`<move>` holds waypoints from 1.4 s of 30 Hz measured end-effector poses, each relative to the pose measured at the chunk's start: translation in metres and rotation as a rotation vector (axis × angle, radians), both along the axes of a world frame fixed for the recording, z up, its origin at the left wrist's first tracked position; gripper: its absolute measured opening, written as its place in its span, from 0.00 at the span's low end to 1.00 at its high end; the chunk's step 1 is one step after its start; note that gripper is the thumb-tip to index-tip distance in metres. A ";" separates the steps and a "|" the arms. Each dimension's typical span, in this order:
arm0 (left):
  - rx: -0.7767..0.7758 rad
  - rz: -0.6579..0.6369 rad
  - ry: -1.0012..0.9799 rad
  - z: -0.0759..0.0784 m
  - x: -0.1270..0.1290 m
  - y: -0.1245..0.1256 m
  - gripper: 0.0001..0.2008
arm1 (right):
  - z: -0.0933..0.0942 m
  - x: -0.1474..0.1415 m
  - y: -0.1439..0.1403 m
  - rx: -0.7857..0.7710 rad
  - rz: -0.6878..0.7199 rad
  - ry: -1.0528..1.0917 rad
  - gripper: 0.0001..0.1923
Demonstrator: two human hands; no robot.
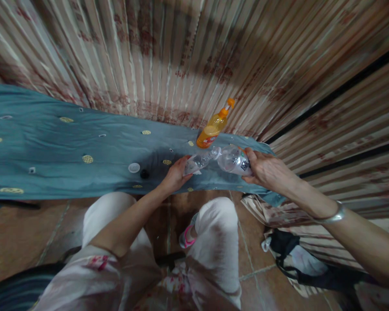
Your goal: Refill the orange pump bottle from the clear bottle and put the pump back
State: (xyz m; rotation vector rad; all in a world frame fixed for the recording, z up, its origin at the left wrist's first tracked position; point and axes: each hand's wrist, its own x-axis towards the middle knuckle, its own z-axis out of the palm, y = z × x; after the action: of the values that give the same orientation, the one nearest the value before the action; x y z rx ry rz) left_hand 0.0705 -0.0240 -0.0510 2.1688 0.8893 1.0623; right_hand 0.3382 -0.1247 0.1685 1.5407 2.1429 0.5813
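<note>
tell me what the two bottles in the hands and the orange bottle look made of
Left bottle and right bottle: thin clear plastic, glossy, see-through with highlights. Orange bottle: apparently translucent plastic with an orange pump top; whether the colour is the liquid or the plastic itself is unclear.

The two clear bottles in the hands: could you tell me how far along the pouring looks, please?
Done: two caps, white and black, lie on the blue cloth. In hand: the left hand tilts a small bottle mouth to mouth with the large bottle in the right hand. Left: both bottles are uncapped; the orange bottle stands untouched.
</note>
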 end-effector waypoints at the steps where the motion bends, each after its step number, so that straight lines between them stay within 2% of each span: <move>1: 0.002 0.003 0.001 0.000 0.001 0.000 0.33 | 0.000 0.000 0.000 -0.001 -0.001 0.001 0.37; 10: 0.009 -0.004 0.000 0.001 -0.002 -0.001 0.32 | 0.002 -0.002 -0.001 0.005 0.009 0.008 0.36; 27: 0.015 -0.014 -0.030 -0.007 0.000 0.004 0.33 | 0.002 0.000 0.000 0.006 0.023 0.000 0.36; 42: -0.013 0.008 -0.004 0.000 0.001 0.000 0.32 | 0.002 0.000 -0.001 0.014 0.045 0.000 0.36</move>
State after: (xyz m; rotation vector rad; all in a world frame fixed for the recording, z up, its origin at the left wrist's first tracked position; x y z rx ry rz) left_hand 0.0713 -0.0236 -0.0508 2.1534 0.9011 1.0611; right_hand 0.3381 -0.1256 0.1706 1.5032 2.1824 0.6123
